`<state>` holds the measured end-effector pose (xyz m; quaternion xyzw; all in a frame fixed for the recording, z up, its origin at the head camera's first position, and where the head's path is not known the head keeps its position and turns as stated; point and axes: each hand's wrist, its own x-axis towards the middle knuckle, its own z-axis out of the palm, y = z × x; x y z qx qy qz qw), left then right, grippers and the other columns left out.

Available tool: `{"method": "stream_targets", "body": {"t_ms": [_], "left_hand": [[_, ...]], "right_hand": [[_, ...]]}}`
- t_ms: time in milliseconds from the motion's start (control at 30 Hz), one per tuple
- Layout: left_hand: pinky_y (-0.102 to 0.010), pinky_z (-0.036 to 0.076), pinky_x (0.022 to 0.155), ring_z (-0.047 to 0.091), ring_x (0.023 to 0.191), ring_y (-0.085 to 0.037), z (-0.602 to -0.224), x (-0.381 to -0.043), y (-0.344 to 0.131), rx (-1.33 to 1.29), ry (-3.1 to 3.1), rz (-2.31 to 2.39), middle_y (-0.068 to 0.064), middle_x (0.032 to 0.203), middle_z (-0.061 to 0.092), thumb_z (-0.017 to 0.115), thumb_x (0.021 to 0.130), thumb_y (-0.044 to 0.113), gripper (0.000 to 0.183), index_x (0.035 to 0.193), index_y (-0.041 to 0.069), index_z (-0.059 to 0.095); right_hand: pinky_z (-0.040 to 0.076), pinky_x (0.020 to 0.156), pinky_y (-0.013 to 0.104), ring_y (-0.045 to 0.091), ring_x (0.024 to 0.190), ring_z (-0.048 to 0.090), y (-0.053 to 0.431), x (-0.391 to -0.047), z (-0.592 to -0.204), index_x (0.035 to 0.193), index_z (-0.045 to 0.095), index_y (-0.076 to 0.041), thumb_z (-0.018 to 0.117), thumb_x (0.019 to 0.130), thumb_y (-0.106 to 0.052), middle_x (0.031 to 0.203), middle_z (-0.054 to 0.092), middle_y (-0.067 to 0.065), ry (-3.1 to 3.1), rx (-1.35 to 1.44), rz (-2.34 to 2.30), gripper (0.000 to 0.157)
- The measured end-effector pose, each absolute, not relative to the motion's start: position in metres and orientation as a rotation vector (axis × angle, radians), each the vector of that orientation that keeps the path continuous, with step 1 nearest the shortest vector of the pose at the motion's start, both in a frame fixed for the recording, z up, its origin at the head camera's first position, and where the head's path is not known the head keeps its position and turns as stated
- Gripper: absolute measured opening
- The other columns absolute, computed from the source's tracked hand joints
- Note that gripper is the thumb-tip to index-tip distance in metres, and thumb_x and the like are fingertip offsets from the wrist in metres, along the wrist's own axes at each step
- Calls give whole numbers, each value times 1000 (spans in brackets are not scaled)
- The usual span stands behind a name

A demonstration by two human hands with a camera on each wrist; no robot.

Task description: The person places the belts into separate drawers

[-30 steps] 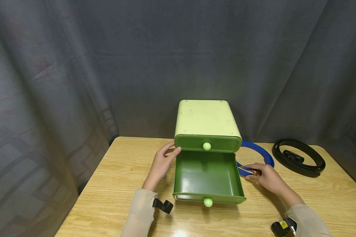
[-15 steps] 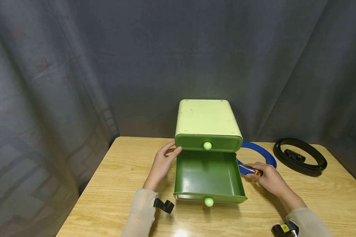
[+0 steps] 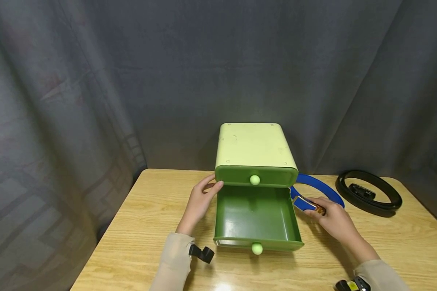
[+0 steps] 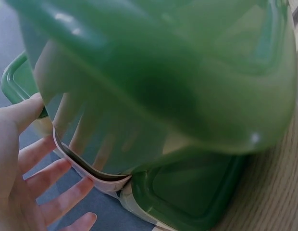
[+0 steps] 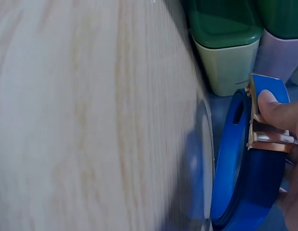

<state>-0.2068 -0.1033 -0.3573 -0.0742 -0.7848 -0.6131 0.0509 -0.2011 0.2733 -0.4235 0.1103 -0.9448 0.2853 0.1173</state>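
Pinching the blue belt [image 5: 259, 187] by its gold buckle [image 5: 265, 135] is the right hand [image 3: 336, 220], right of the two-drawer cabinet [image 3: 256, 145], whose left side the outspread left hand [image 3: 199, 199] touches.

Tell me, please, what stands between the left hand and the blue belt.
In the head view, the light-green drawer unit stands between the left hand and the blue belt, with its lower drawer pulled out.

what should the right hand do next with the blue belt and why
Probably lift the blue belt over the open drawer: the right hand grips it at the buckle, beside that drawer, while the left hand rests against the cabinet.
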Motion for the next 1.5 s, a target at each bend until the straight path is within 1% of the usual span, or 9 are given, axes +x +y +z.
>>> {"method": "stream_targets", "body": {"t_ms": [100, 200, 267, 333, 433, 533, 833, 1000, 1500], "left_hand": [[-47, 49, 96, 55, 122, -35, -357, -206, -103, -228, -2391, -1860, -18, 143, 51, 64, 98, 23, 47, 139, 2, 55], [-47, 50, 95, 56, 122, -36, -356, -205, -103, -226, -2392, -1855, -18, 143, 51, 64, 99, 23, 47, 140, 2, 55], [-48, 50, 95, 56, 122, -36, -355, -205, -102, -225, -2395, -1849, -19, 143, 51, 63, 99, 23, 47, 140, 1, 55], [-48, 50, 94, 56, 122, -36, -355, -204, -102, -222, -2395, -1848, -19, 143, 51, 64, 99, 23, 47, 140, 2, 55], [-48, 50, 95, 55, 122, -37, -355, -204, -102, -223, -2393, -1851, -18, 144, 51, 64, 99, 22, 47, 139, 2, 55], [-48, 49, 97, 55, 122, -37, -356, -205, -102, -230, -2390, -1857, -19, 144, 50, 63, 99, 22, 47, 140, 1, 55], [-46, 51, 94, 57, 121, -31, -395, -231, -106, -230, -2367, -1850, -11, 144, 51, 65, 97, 37, 52, 142, 13, 56], [-45, 51, 92, 58, 119, -28, -396, -231, -106, -222, -2366, -1834, -6, 142, 54, 66, 95, 44, 53, 140, 18, 57], [-49, 48, 97, 54, 124, -33, -391, -228, -104, -240, -2364, -1863, -13, 148, 47, 64, 99, 31, 51, 143, 9, 53]], "right_hand": [[40, 56, 32, 20, 71, 50, 273, -200, -422, 124, 66, 4, 76, 89, -21, 102, 66, 16, -2753, 310, 822, 44], [50, 67, 46, 38, 87, 61, 273, -198, -422, 123, 66, 5, 77, 88, -18, 111, 65, 28, -2721, 305, 814, 43], [50, 72, 54, 46, 96, 60, 273, -197, -421, 122, 66, 5, 78, 87, -17, 113, 64, 30, -2694, 303, 808, 43], [50, 71, 51, 42, 92, 62, 274, -195, -421, 121, 67, 5, 79, 86, -16, 102, 66, 26, -2667, 303, 790, 42], [40, 58, 33, 18, 69, 51, 274, -193, -420, 120, 69, 2, 80, 84, -15, 82, 59, 8, -2640, 311, 759, 41], [32, 54, 28, 8, 64, 42, 275, -191, -419, 119, 69, 0, 80, 84, -15, 78, 53, -1, -2629, 313, 742, 40], [32, 52, 26, 4, 63, 41, 274, -183, -416, 117, 70, 2, 82, 81, -11, 76, 50, -4, -2581, 325, 738, 40], [34, 51, 26, 3, 64, 43, 272, -177, -412, 118, 69, 4, 82, 81, -10, 76, 52, -4, -2559, 303, 732, 41], [40, 52, 26, 2, 65, 47, 268, -161, -405, 118, 70, 1, 83, 79, -9, 79, 57, -1, -2529, 277, 743, 42]]}}
